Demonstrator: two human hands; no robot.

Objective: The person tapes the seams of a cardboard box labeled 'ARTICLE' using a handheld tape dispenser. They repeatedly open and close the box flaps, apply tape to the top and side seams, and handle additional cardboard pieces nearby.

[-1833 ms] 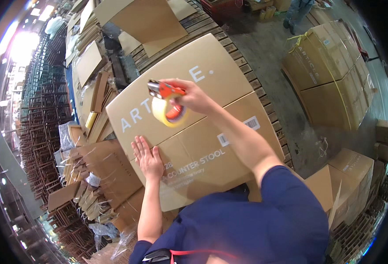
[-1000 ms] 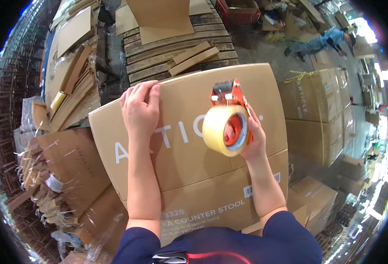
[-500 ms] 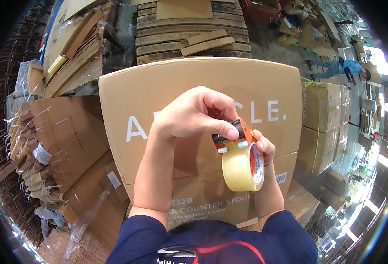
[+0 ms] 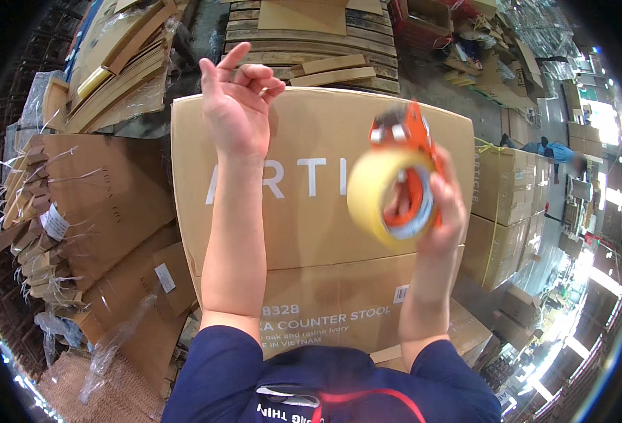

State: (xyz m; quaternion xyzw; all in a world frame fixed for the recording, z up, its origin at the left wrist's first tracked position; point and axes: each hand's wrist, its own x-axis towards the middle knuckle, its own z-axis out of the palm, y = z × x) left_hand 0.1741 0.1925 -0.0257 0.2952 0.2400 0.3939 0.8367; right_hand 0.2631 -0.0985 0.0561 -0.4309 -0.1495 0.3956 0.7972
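Note:
A large brown cardboard box (image 4: 311, 233) with white lettering lies in front of me. My right hand (image 4: 441, 211) grips an orange tape dispenser (image 4: 403, 176) with a pale yellow tape roll, held up above the box's right half. My left hand (image 4: 237, 106) is raised over the box's upper left corner, fingers loosely curled and apart, holding nothing that I can make out.
Bundles of flattened cardboard (image 4: 78, 204) are stacked at the left. Wooden pallets (image 4: 304, 35) lie beyond the box. Strapped cartons (image 4: 512, 204) stand at the right, with more boxes below them. A person in blue (image 4: 551, 151) bends over far to the right.
My left hand has left the dispenser and risen to the upper left. My right hand has lifted the dispenser higher and tilted it.

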